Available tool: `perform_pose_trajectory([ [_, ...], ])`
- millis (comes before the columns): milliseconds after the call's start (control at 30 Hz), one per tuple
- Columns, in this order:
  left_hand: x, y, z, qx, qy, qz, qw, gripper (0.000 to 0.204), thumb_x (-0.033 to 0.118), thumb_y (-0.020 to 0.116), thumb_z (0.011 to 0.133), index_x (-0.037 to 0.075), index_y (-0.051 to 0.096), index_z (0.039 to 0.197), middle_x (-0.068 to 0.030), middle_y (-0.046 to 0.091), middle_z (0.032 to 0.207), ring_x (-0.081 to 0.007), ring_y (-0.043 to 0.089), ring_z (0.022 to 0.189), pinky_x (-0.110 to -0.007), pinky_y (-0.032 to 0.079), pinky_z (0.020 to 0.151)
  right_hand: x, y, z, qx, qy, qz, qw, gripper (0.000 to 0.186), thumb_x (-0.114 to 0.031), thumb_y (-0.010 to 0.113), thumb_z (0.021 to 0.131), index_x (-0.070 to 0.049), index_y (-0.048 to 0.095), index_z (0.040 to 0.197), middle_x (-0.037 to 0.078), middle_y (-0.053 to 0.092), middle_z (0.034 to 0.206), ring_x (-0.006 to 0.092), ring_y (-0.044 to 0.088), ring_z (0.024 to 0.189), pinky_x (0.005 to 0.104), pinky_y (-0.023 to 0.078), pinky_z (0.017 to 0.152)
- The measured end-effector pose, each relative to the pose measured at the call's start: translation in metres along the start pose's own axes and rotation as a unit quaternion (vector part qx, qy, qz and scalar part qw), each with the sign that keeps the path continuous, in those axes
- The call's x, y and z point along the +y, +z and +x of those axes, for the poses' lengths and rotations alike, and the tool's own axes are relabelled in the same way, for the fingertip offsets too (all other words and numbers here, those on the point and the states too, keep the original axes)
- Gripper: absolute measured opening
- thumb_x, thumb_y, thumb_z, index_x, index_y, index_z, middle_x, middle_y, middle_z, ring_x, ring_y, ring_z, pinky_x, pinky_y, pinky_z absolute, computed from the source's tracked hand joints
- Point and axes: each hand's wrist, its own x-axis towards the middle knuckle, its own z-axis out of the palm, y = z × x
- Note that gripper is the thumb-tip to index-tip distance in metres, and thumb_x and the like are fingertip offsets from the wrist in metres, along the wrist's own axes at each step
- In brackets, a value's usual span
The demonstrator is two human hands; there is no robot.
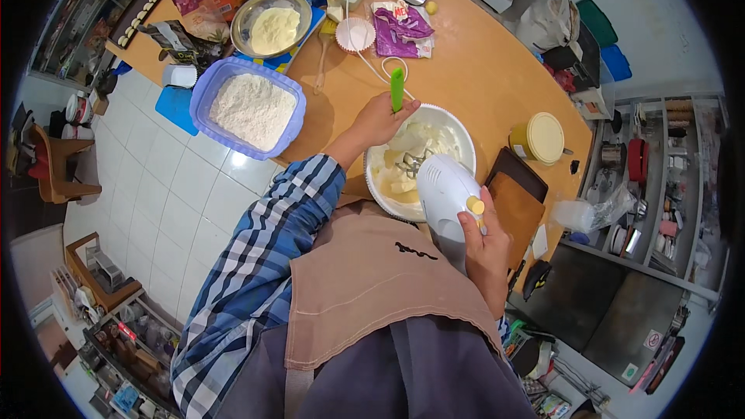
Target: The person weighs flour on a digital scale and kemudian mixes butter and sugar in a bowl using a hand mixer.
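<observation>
Head view, from its left: a lavender tub (302, 109) of white powder (252, 111) sat at the table's (481, 70) edge, well apart from both hands, and looked likely to be heavy when full, best lifted by two opposite rims. Further right, the left hand (378, 122) was at the far-left rim of the white bowl (463, 126), its fingers seemingly clamped together about the base of a green handle (397, 89) (what was on that handle's lower end, I could not tell). I judged the handle light and stiff, easy to pinch low down; it was bright, slim and nearly upright. The bowl stood on the table close against the apron (388, 279), probably light enough to slide, so its rim was the place to steady it. It was round and smooth, and the mixture (400, 184) inside was pale yellow, soft and lumpy, likely greasy and slippery on anything it coated. Metal beaters (409, 161) dipped into it; whether they were spinning was not clear. Right of them came the white mixer (446, 186), probably the heaviest thing in hand, with a hard, smooth shell that called for a full grip at the rear. The right hand (489, 252) was clamped there, thumb beside the yellow button (475, 205), the other fingers partly hidden.
</observation>
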Motion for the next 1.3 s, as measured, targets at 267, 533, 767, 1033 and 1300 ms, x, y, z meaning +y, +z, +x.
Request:
perform_pose_trajectory([
  [267,-0.003,0.003,0.000,0.008,0.016,0.027,0.999,0.045,0.040,0.046,0.097,0.000,0.066,0.108,-0.0207,0.067,0.096,-0.0344,0.064,0.090,-0.040,0.049,0.080,0.001,0.000,0.004,-0.004,-0.010,-0.019,1.000,0.049,-0.023,0.061,0.091,0.006,0.050,0.129,0.027,0.065,0.101,0.0309,0.067,0.088,0.0355,0.051,0.075],
  [533,0.001,0.002,-0.002,0.009,0.013,0.073,0.997,0.045,0.040,0.041,0.099,0.003,0.065,0.108,-0.0216,0.066,0.095,-0.0375,0.062,0.090,-0.043,0.048,0.080,0.000,-0.003,0.008,-0.013,-0.011,-0.028,0.999,0.048,-0.025,0.060,0.092,0.006,0.051,0.128,0.027,0.065,0.095,0.0339,0.067,0.084,0.0369,0.050,0.072],
  [767,-0.001,0.002,-0.002,0.012,0.012,0.075,0.997,0.043,0.039,0.041,0.099,0.004,0.065,0.108,-0.0210,0.066,0.095,-0.0369,0.062,0.090,-0.043,0.048,0.080,-0.004,-0.005,0.009,-0.019,-0.002,-0.060,0.998,0.045,-0.026,0.059,0.093,0.003,0.053,0.127,0.028,0.065,0.093,0.0362,0.066,0.085,0.0394,0.050,0.072],
  [1033,0.002,0.001,-0.003,0.009,0.021,0.065,0.998,0.041,0.038,0.043,0.099,0.005,0.065,0.108,-0.0200,0.066,0.093,-0.0364,0.062,0.088,-0.042,0.048,0.078,-0.005,-0.010,0.006,-0.018,-0.007,-0.061,0.998,0.044,-0.028,0.059,0.093,0.003,0.055,0.125,0.028,0.065,0.091,0.0389,0.066,0.082,0.0417,0.050,0.069],
  [1300,0.004,0.001,-0.003,0.014,0.014,0.065,0.998,0.041,0.038,0.043,0.098,0.004,0.065,0.105,-0.0198,0.066,0.091,-0.0363,0.062,0.087,-0.042,0.047,0.077,-0.002,-0.011,0.006,-0.015,-0.011,-0.073,0.997,0.046,-0.028,0.060,0.092,0.003,0.055,0.125,0.028,0.065,0.091,0.0384,0.066,0.082,0.0412,0.050,0.070],
])
